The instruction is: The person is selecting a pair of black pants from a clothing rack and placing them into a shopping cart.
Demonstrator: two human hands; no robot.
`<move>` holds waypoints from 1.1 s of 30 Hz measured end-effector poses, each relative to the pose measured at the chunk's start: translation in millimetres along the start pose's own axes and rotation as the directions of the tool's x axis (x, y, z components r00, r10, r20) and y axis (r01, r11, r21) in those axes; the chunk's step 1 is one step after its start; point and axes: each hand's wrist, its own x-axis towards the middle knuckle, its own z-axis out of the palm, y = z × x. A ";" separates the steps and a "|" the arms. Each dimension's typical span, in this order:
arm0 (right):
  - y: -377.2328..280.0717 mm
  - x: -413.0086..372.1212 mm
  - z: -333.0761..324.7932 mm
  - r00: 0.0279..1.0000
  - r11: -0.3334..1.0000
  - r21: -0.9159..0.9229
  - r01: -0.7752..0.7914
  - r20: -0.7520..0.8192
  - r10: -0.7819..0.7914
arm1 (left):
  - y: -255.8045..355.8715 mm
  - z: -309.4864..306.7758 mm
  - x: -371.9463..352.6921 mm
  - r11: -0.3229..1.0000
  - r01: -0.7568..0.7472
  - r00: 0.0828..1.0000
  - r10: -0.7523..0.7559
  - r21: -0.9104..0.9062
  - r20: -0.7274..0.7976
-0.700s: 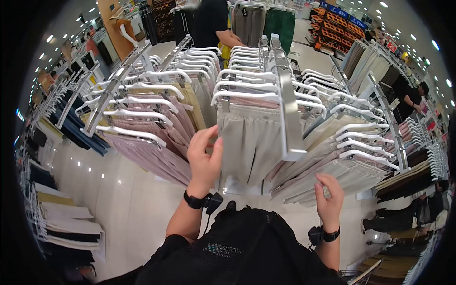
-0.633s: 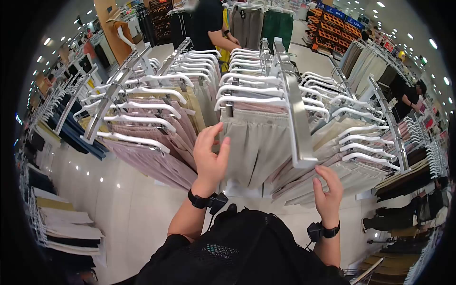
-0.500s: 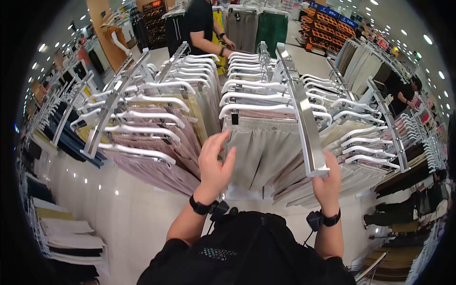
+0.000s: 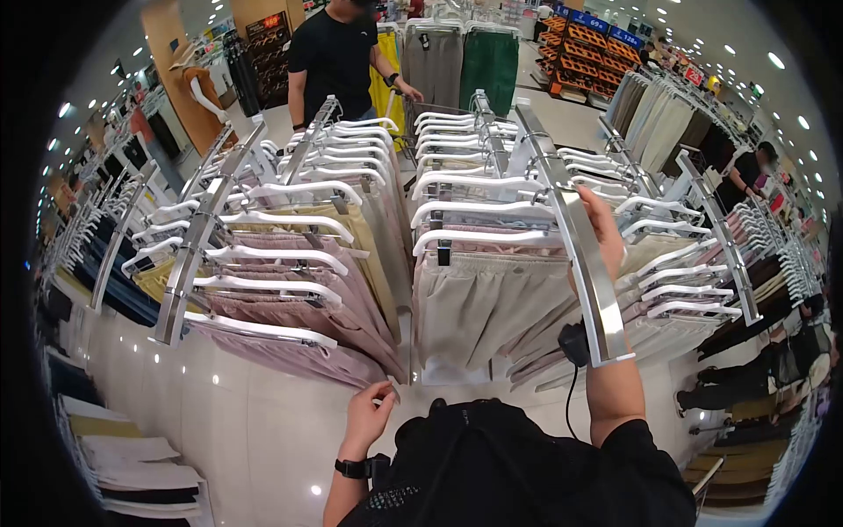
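Steel rail [image 4: 587, 263] runs lengthwise away from us, our right hand [image 4: 604, 230] just right of it at the white hangers [image 4: 694, 308], its grip hidden, our left hand [image 4: 369, 418] loosely open, well below.

Glossy white tile floor [image 4: 237, 413] w/ light glints — recessed ceiling spots [image 4: 775, 60] overhead. Orange pillar [image 4: 162, 39] far left, orange shelving [image 4: 584, 39] at back — side racks [image 4: 790, 263] at right edge.
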 end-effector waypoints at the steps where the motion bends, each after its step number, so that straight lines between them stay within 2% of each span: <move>1: -3.6 -4.5 -4.5 0.999 0.999 -0.009 -0.032 0.006 0.032 | 0.3 -3.2 1.0 0.998 -0.007 1.000 0.008 0.059 -0.018; 4: -13.5 -12.4 -10.1 0.999 0.997 -0.064 -0.036 0.013 0.037 | 17.3 1.0 16.3 0.991 -0.033 0.997 0.041 0.129 -0.065; 7: -6.1 -6.7 -21.4 0.996 1.000 -0.011 -0.004 0.093 0.005 | 37.7 16.6 42.6 0.978 -0.158 0.980 0.172 0.136 -0.101; 8: -3.5 -7.1 -24.4 0.993 1.000 -0.012 0.008 0.118 -0.007 | 50.6 21.8 48.4 0.979 -0.150 0.981 0.166 0.139 -0.105; 10: -6.4 -11.3 -30.9 0.990 1.000 -0.009 -0.008 0.141 0.009 | 77.7 30.0 54.8 0.981 -0.144 0.989 0.142 0.126 0.029; 11: -9.6 -10.9 -34.5 0.987 0.999 -0.032 -0.040 0.157 0.045 | 79.9 33.9 57.2 0.955 -0.250 0.968 0.245 0.162 0.050; 12: -14.1 -8.8 -37.7 0.982 0.996 -0.055 -0.071 0.173 0.080 | 78.8 35.5 58.5 0.957 -0.244 0.970 0.241 0.159 0.037; 14: -28.9 1.5 -48.3 0.973 0.992 -0.114 -0.054 0.217 0.078 | 69.9 37.6 59.8 0.968 -0.200 0.976 0.183 0.151 0.122; 15: -31.0 10.5 -53.9 0.979 0.989 -0.145 0.029 0.202 0.001 | 60.6 37.9 60.5 0.968 -0.198 0.976 0.180 0.153 0.122; 16: -34.5 19.2 -56.4 0.980 0.977 -0.180 0.110 0.186 -0.076 | 45.2 39.4 60.0 0.975 -0.121 0.987 0.098 0.188 0.131; 17: -41.2 27.9 -53.3 0.993 0.994 -0.102 0.045 0.112 -0.033 | 26.5 41.5 60.1 0.973 -0.048 0.990 0.017 0.224 0.139; 18: -46.8 38.8 -51.8 0.995 0.993 -0.121 0.013 0.102 0.000 | 2.5 44.9 60.4 0.973 -0.053 0.989 0.021 0.227 0.145; 20: -44.2 63.5 -46.7 0.981 0.989 -0.131 0.073 0.186 -0.048 | -64.3 55.2 57.4 0.934 0.098 0.983 -0.145 0.343 0.115; 21: -41.1 73.4 -40.6 0.983 0.988 -0.134 0.072 0.176 -0.048 | -106.6 61.3 53.0 0.903 0.152 0.967 -0.220 0.402 0.129; 22: -36.7 81.8 -32.0 0.970 0.984 -0.158 0.083 0.238 -0.043 | -158.1 69.5 46.4 0.865 0.200 0.946 -0.292 0.460 0.139; 23: -33.1 86.3 -26.3 0.953 0.979 -0.183 0.094 0.300 -0.036 | -233.9 84.0 35.2 0.852 0.171 0.961 -0.255 0.494 0.107; 24: -29.9 88.1 -23.7 0.956 0.978 -0.188 0.094 0.291 -0.036 | -293.3 94.9 16.6 0.838 0.145 0.973 -0.216 0.526 0.076; 26: -25.7 88.0 -18.5 0.916 0.981 -0.188 0.049 0.400 0.031 | -332.0 96.0 -21.2 0.792 0.298 0.871 -0.454 0.534 0.187; 27: -31.3 85.2 -16.3 0.922 0.974 -0.213 0.081 0.388 0.008 | -367.0 94.2 -37.2 0.821 0.084 0.855 -0.351 0.565 0.382; 28: -34.4 82.4 -16.1 0.920 0.973 -0.217 0.082 0.391 0.010 | -400.2 92.0 -54.0 0.827 -0.129 0.786 -0.251 0.547 0.565; 30: -38.3 78.3 -18.6 0.911 0.938 -0.282 0.202 0.405 -0.075 | -429.4 95.4 -94.3 0.722 0.011 0.666 -0.522 0.692 0.533; 32: -42.3 73.8 -20.8 0.906 0.911 -0.325 0.253 0.411 -0.105 | -447.8 107.0 -131.6 0.608 0.008 0.695 -0.574 0.794 0.433; 33: -44.9 70.7 -22.4 0.902 0.914 -0.319 0.249 0.420 -0.099 | -447.7 104.4 -142.7 0.628 0.040 0.704 -0.570 0.778 0.424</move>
